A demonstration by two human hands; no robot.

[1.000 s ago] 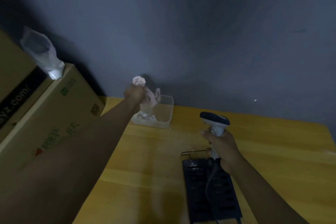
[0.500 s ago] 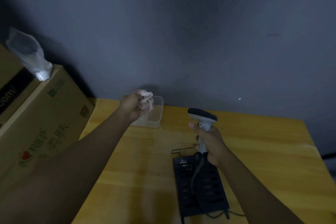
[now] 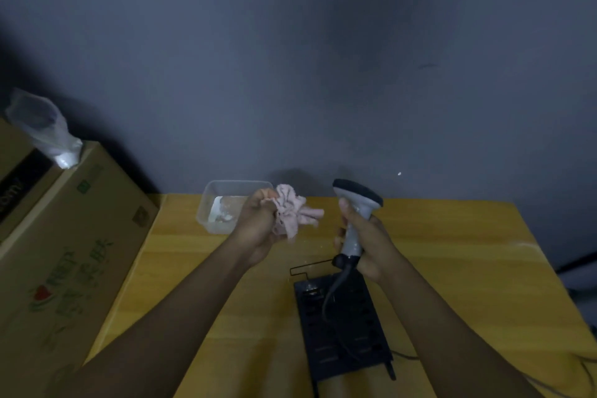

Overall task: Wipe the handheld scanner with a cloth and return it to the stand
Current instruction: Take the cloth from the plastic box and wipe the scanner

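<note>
My right hand point(image 3: 368, 237) grips the grey handle of the handheld scanner point(image 3: 357, 203), held upright above the table with its dark head pointing left. Its cable hangs down onto the black slotted stand point(image 3: 342, 329) lying flat below. My left hand point(image 3: 258, 223) clutches a crumpled pink cloth point(image 3: 292, 208), held in the air a short gap left of the scanner, not touching it.
A clear plastic tub point(image 3: 214, 208) with white residue sits on the yellow wooden table point(image 3: 452, 255) behind my left hand. Stacked cardboard boxes point(image 3: 74, 236) stand at the left, with a clear plastic bag point(image 3: 45, 129) on top. A grey wall rises right behind the table.
My left hand has carried the cloth from above the plastic tub rightward toward the scanner. The scanner stays upright in my right hand.
</note>
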